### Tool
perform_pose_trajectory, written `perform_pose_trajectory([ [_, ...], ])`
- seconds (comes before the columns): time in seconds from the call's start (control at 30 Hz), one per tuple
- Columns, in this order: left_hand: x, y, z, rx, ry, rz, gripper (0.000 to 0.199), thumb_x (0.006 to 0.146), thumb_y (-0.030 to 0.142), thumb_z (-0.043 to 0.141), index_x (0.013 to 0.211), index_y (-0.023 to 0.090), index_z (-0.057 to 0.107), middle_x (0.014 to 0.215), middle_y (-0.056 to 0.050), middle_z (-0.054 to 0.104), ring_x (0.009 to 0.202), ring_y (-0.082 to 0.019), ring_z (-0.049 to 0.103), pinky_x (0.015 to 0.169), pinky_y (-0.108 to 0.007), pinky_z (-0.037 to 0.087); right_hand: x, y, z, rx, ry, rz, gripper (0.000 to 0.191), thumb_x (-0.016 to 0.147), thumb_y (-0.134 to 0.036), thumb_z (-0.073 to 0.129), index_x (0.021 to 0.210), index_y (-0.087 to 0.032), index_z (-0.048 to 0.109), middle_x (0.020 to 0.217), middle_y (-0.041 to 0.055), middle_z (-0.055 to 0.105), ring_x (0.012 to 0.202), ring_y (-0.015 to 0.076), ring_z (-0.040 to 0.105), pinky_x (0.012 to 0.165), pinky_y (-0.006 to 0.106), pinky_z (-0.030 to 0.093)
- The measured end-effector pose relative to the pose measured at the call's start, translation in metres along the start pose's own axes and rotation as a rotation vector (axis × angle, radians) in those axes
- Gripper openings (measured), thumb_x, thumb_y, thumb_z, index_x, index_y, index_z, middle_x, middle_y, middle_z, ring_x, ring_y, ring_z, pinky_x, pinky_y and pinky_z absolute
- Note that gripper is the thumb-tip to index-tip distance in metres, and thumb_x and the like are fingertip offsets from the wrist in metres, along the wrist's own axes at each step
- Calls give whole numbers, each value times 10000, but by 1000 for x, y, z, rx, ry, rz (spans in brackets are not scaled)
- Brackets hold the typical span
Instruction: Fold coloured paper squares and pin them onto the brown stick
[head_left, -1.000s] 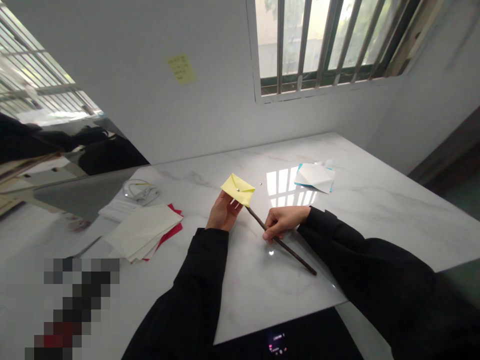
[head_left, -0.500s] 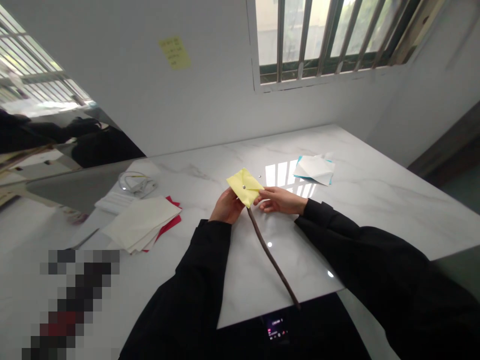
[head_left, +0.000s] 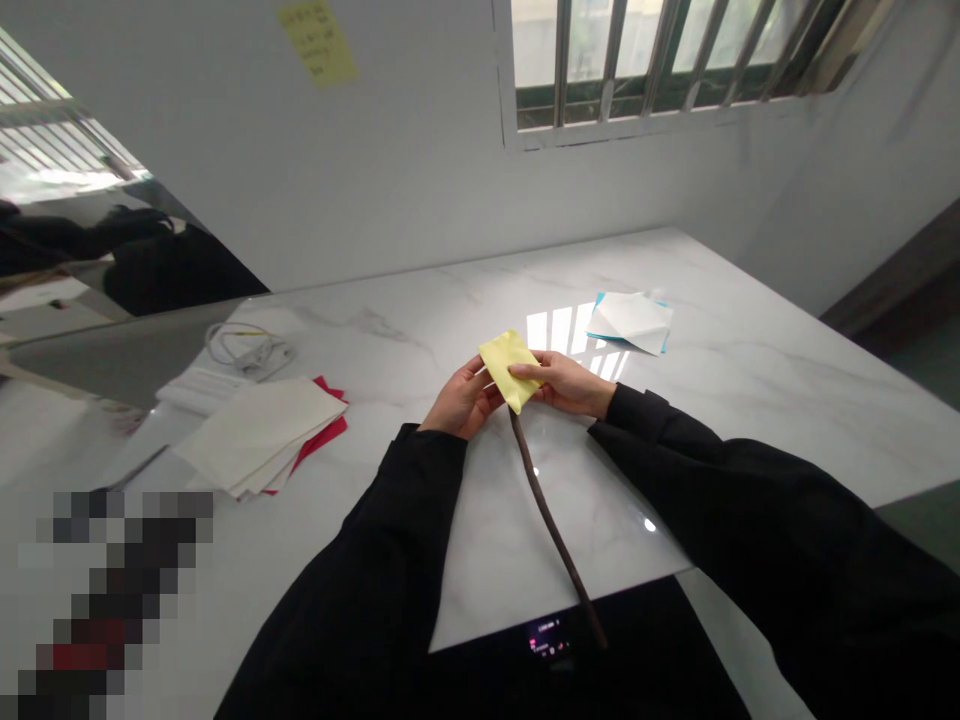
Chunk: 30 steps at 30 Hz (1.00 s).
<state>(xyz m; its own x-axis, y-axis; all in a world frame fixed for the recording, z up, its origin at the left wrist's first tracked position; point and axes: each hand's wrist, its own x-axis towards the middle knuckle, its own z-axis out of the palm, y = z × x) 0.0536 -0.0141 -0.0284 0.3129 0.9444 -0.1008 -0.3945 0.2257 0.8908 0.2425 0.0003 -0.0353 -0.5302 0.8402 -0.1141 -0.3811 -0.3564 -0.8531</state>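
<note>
Between my two hands, above the table, is a small yellow envelope-shaped pouch (head_left: pixel 512 362), a plain face turned up. My left hand (head_left: pixel 459 402) grips its left edge from the side and below. My right hand (head_left: pixel 568 384) pinches the right edge, thumb lying across the face and fingers underneath. From the pouch's lower corner a thin brown strip (head_left: pixel 551 520), like a cord or a stick, runs down past the table's front edge. How the strip joins the pouch is hidden.
Cream and red sheets (head_left: pixel 255 440) lie to the left, with a white cable (head_left: pixel 247 350) behind them. White and blue sheets (head_left: pixel 632 322) lie at the back right of the marble-patterned table (head_left: pixel 757 390). A dark lit screen (head_left: pixel 551 638) shows below the front edge.
The pouch's flap and silver snap faced up before; now a plain face shows. My right thumb has moved onto it. The view has tilted down slightly.
</note>
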Motion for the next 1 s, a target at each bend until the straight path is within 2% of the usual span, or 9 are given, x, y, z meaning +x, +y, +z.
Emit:
perform_pose_trajectory([
  [0.2, -2, 4, 0, 15, 3, -28, 499, 709, 359, 943, 1126, 165, 748, 1064, -116, 781, 994, -276, 751, 895, -365, 611, 1, 0, -2, 0, -33, 14, 343, 822, -269, 868, 1111, -142, 734, 1055, 72, 776, 881, 147, 722, 771, 211, 603],
  [0.33, -2, 5, -1, 45, -2, -47, 497, 721, 399, 928, 1118, 150, 765, 1041, -129, 783, 962, -275, 751, 840, -339, 610, 1, -1, -3, 6, -60, 41, 356, 810, -255, 878, 1113, -134, 737, 1092, 85, 777, 910, 151, 730, 802, 217, 607],
  [0.67, 0, 3, -7, 63, 8, -31, 514, 674, 437, 950, 1052, 132, 782, 1033, -143, 792, 992, -322, 754, 862, -384, 616, 1, -2, -3, -14, -58, 53, 364, 788, -237, 902, 1103, -152, 740, 1117, 83, 775, 929, 152, 736, 790, 214, 625],
  [0.87, 0, 3, -8, 75, 0, -44, 457, 681, 406, 947, 1008, 133, 783, 999, -142, 794, 953, -302, 758, 820, -353, 617, 0, -2, -2, -22, -65, 55, 365, 796, -238, 895, 1114, -156, 737, 1129, 84, 773, 941, 154, 738, 794, 220, 628],
  [1.0, 0, 6, -7, 69, 18, -42, 424, 692, 399, 940, 982, 130, 787, 1002, -130, 794, 903, -253, 754, 807, -309, 607, 0, -3, -3, -21, -69, 50, 373, 802, -248, 892, 1125, -150, 733, 1111, 84, 773, 922, 153, 739, 788, 222, 628],
])
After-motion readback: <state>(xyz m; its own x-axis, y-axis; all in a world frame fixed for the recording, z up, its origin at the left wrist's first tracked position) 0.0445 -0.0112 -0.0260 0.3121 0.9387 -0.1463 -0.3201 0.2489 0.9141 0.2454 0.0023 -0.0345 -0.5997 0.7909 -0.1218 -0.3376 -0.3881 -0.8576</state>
